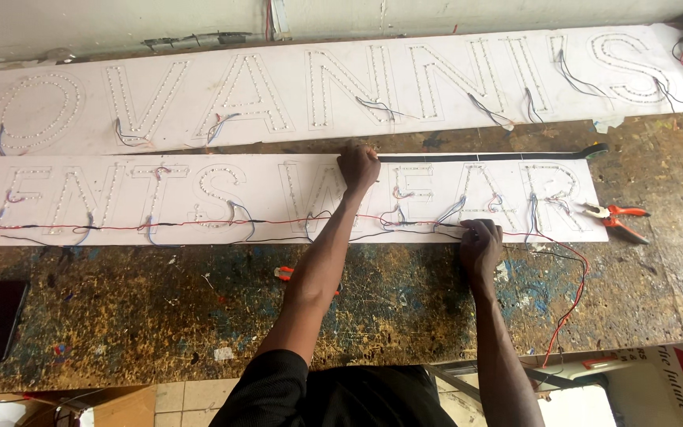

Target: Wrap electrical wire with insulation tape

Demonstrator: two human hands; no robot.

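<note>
your right hand [480, 247] sits at the near edge of the lower sign panel [104, 170], fingers curled and pinching the red and black wires [199, 225] that run along that edge. your left hand [357, 168] rests closed at the panel's far edge, fingertips pressed on a thin dark strip [499, 156]; whether it grips the strip cannot be told. orange-handled pliers [614, 217] lie just off the panel's right end. a dark phone [0, 320] lies nearer than the panel, at the workbench's [160, 308] left. beyond the panel lies the upper sign panel [436, 79]
</note>
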